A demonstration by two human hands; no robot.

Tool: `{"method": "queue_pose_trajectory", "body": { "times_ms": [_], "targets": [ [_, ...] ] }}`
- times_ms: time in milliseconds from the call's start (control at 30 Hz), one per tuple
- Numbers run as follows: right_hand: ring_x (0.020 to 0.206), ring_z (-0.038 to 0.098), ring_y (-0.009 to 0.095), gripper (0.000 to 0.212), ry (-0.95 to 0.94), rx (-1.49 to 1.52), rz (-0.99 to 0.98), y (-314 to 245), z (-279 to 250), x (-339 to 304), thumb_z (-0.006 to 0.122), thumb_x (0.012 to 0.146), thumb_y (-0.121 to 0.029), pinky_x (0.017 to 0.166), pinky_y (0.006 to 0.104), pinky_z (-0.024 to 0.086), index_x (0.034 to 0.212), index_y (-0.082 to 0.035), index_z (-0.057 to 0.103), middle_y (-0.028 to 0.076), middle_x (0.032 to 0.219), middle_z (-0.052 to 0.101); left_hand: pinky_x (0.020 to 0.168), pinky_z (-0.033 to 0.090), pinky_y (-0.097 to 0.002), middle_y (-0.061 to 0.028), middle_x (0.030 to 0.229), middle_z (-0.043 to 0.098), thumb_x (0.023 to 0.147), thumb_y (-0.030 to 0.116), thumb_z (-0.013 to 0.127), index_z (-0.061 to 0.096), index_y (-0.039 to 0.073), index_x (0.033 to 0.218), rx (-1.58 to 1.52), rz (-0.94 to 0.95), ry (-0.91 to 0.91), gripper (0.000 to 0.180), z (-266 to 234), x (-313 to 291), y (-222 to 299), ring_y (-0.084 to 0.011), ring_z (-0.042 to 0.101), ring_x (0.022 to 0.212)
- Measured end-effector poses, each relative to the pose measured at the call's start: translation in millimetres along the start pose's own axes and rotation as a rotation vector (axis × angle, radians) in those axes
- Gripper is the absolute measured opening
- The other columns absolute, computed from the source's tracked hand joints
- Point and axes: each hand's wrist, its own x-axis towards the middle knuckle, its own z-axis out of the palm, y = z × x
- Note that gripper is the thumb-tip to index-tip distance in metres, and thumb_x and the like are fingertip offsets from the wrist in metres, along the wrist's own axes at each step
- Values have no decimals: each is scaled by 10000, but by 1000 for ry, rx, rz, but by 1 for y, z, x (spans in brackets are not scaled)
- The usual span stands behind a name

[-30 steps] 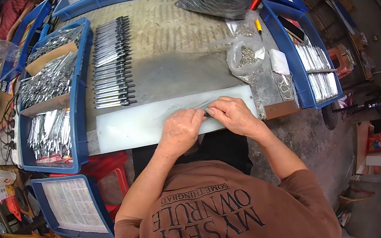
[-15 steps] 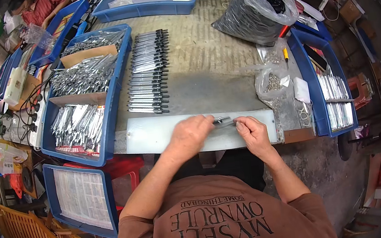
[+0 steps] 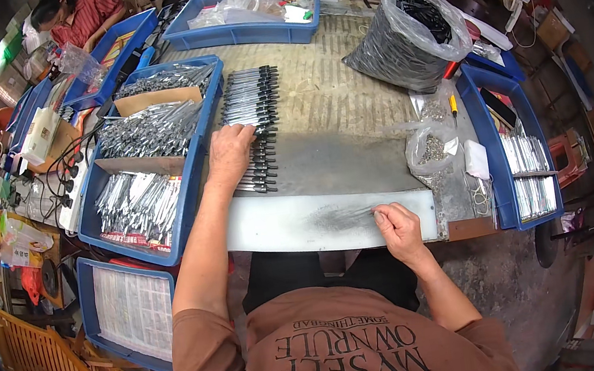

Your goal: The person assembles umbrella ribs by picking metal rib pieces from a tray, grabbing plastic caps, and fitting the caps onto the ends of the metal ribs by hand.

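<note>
A long row of pens [image 3: 253,95], with clear barrels and black ends, lies side by side on the table. At the middle of this row, my left hand [image 3: 231,153] has its fingers closed on a pen; the back of the hand covers part of the row. My right hand [image 3: 398,232] rests over the right end of a white board [image 3: 279,221] along the near table edge. Its thumb and fingers are pinched together, and whatever is between them is too small to make out. Dark smudges mark the board to the left of that hand.
On the left, a blue tray [image 3: 182,234] holds many pen parts in cardboard-divided sections. A plastic bag of black parts [image 3: 405,40], a small bag of metal pieces [image 3: 429,149] and a yellow-handled screwdriver [image 3: 453,106] are on the right, beside another blue tray [image 3: 534,218]. A person [image 3: 84,18] sits far left.
My left hand has moved from the board, where it held a pen near my right hand, up and left to the pen row. My right hand stays pinched over the board.
</note>
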Motion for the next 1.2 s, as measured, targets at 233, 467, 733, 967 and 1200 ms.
{"method": "queue_pose_trajectory", "body": {
  "times_ms": [233, 467, 733, 967, 1200],
  "targets": [
    [529, 511, 241, 87, 18, -6, -17, -1, 1, 0, 580, 821, -76, 491, 320, 402, 822, 9, 600, 113, 628, 525, 707, 448, -365, -83, 790, 544, 694, 20, 516, 567, 59, 824, 4, 111, 32, 145, 18, 3, -12, -255, 548, 790],
    [533, 516, 248, 85, 17, -38, -38, 1, 2, 0, 583, 817, -73, 495, 327, 406, 822, 10, 600, 114, 629, 526, 711, 461, -349, -75, 794, 539, 696, 27, 518, 561, 57, 830, 54, 133, -12, 144, 20, 8, -8, -246, 536, 806],
    [549, 534, 252, 83, 15, -43, -29, 0, 2, 0, 586, 814, -70, 505, 328, 419, 818, 11, 600, 117, 648, 543, 722, 463, -341, -65, 810, 544, 701, 31, 519, 571, 53, 856, 59, 148, 6, 166, 21, 9, -9, -238, 523, 815],
    [547, 533, 253, 75, 19, -25, -21, -1, 2, -1, 583, 810, -61, 503, 327, 417, 818, 12, 602, 117, 645, 541, 723, 447, -355, -80, 845, 557, 704, 12, 523, 572, 43, 906, 32, 82, 89, 210, 0, -1, 15, -253, 526, 823],
    [535, 515, 254, 71, 12, -24, -26, -1, 2, 0, 585, 807, -58, 496, 329, 403, 817, 11, 598, 116, 636, 529, 733, 446, -380, -131, 902, 570, 721, -26, 584, 557, 4, 940, -187, -57, 131, 223, -84, -38, 61, -302, 537, 840]
  ]
}}
